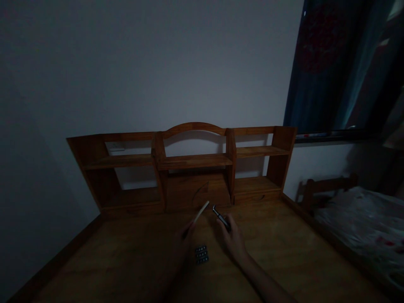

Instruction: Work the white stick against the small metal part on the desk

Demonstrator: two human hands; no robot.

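The scene is dim. My left hand [187,233] is closed on a thin pale stick [202,211], which slants up and to the right; its exact kind I cannot make out. In my right hand [234,240] is a slim black and silver tool [222,219] with a short bent tip, pointing up and left towards the stick. The two tips are close but apart. Below and between my hands, a small dark rectangular pack [201,254] with rows of shiny spots lies flat on the wooden desktop [271,244].
A wooden shelf unit [197,161] with several compartments stands along the desk's back, against a pale wall [189,63]. On the right are a dark curtain [328,75], a wooden chair-like frame [328,187] and something under clear plastic [362,214]. A raised edge [334,240] borders the desk's right side.
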